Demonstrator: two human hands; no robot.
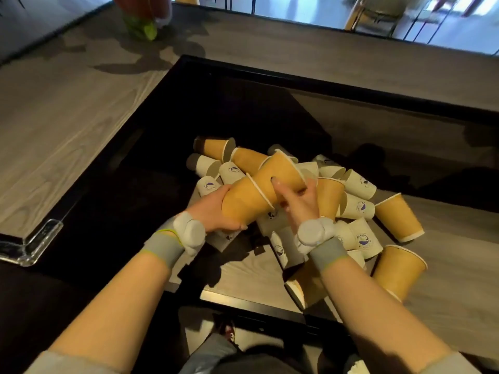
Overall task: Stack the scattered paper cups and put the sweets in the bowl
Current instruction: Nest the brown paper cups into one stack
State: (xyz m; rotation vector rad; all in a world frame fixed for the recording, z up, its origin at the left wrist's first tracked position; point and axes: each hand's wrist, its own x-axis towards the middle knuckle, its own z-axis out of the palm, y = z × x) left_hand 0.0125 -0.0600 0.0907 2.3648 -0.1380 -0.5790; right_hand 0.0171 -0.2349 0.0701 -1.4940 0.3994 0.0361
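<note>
Lying under the heap, the counter (448, 238) has a glossy top with grey wood grain and dark reflections, edged by a black frame. A matt wood-grain surface (67, 117) borders it on the left and far sides, its near corner capped by a clear plastic guard (40, 241). Beyond lie a bright floor and blurred chairs (378, 17). A green object (143, 29), too blurred to identify, stands far left. Yellow and white paper cups (359, 206) lie tumbled mid-counter. The left hand (213, 211) grips a yellow cup (244, 202). The right hand (299, 201) grips a second yellow cup (280, 175), whose base sits in the first's mouth. Both forearms hide nearer cups.
</note>
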